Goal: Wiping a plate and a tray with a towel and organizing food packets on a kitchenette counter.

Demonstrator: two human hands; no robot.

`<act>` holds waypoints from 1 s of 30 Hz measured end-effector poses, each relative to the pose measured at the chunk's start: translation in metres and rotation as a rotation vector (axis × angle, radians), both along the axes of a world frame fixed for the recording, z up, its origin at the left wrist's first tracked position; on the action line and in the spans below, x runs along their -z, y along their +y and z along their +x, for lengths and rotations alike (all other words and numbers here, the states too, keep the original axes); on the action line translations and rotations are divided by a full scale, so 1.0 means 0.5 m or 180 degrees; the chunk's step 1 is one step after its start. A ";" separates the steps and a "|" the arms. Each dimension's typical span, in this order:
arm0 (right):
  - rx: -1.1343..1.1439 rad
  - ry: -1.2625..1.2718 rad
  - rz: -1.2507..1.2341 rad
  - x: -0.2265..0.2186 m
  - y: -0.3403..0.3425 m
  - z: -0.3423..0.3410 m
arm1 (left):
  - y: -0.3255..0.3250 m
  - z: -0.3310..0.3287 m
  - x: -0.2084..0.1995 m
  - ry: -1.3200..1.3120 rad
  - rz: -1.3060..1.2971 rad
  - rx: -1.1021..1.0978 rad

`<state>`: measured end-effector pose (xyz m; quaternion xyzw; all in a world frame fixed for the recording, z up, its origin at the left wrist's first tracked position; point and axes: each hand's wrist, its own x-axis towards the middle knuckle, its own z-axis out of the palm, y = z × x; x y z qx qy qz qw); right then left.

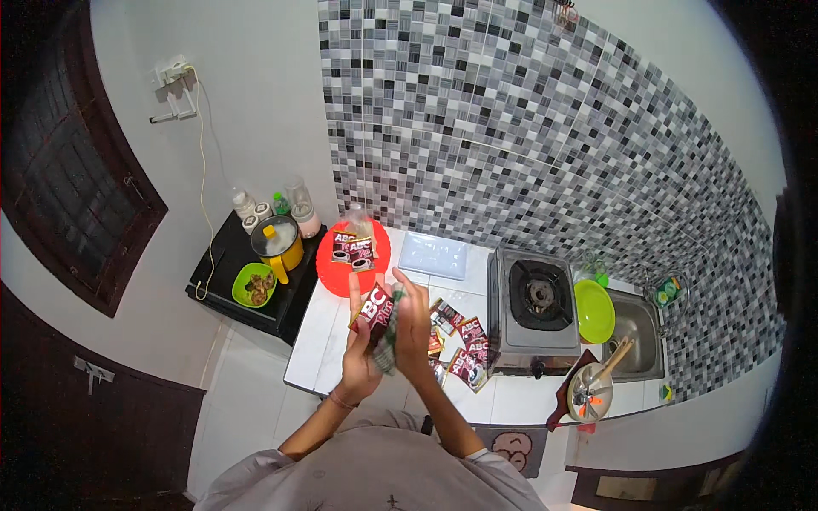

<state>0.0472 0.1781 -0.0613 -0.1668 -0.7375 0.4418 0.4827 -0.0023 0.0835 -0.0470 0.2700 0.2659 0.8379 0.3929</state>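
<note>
Over the front of the white tiled counter, my left hand (pixel 360 376) grips a dark red coffee sachet (pixel 373 308) with the thumb across its face. My right hand (pixel 414 336) is closed on a green-and-white checked cloth (pixel 385 347), held against the sachet's right side. Just beyond both hands, a round red tray (pixel 331 271) carries a few similar sachets (pixel 354 249) and a clear container (pixel 361 223). Right of my right hand, several more sachets (pixel 467 366) lie loosely spread on the counter.
A pale blue tray (pixel 433 255) lies against the wall. To the right stand a gas stove (pixel 540 298), a lime plate (pixel 595 311), a sink (pixel 635 328) and a pot (pixel 588 400) with utensils. At left, a black cabinet top (pixel 223 272) bears a yellow pot (pixel 285 254), a green bowl (pixel 247 277) and bottles.
</note>
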 end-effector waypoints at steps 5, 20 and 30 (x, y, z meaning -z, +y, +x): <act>0.0391 0.0150 -0.0917 0.063 0.094 -0.007 | -0.013 -0.016 -0.017 0.0000 0.0191 0.0343; 0.0236 0.0103 0.0347 -0.011 -0.067 0.022 | 0.054 -0.040 0.066 0.0360 -0.0035 0.0173; -0.0375 -0.0284 -0.0008 -0.037 0.019 -0.010 | 0.038 0.004 0.022 0.0194 0.0080 0.0187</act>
